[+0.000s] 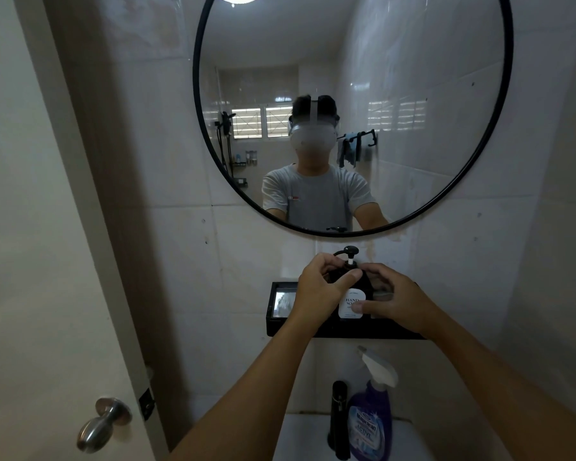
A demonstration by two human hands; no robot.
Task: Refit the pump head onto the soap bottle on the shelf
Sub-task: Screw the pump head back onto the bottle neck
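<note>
The left hand point(316, 287) pinched the pump head point(347, 257) collar. The right hand point(399, 301) gripped the soap bottle point(351, 304), fingers closed round it, on the shelf point(346, 331).

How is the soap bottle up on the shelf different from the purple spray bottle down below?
The soap bottle is black with a white label; the spray bottle is purple with a white trigger top. The soap bottle stands on the black shelf and is held by the left hand and right hand; nobody touches the spray bottle, down by the black tap. Both stand upright.
</note>
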